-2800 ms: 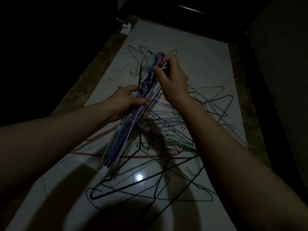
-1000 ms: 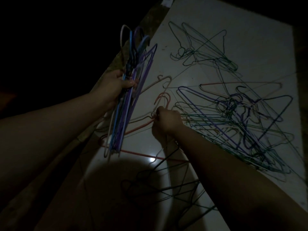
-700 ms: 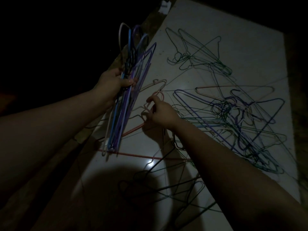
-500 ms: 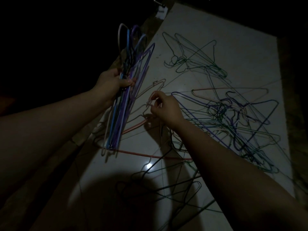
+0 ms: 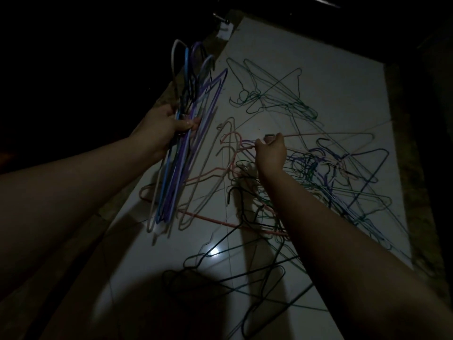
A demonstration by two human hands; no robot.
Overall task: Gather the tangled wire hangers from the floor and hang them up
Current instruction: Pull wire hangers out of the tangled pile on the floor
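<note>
On the floor, the right hand, now off the pink hook, pinches a wire in the central tangle, likely next for the bundle the left hand grips over the floor's left edge.

Super dim shot: nearly everything is black apart from the pale glossy floor tiles, and even those only come out dull grey. One small white glare spot sits on the tiles at the edge of a big round shadow at the bottom, with a softer arm shadow just left of the bare right forearm. The wide angle bends the tile edges, and the thin coloured wire hangers on the right smear into grainy noise.
</note>
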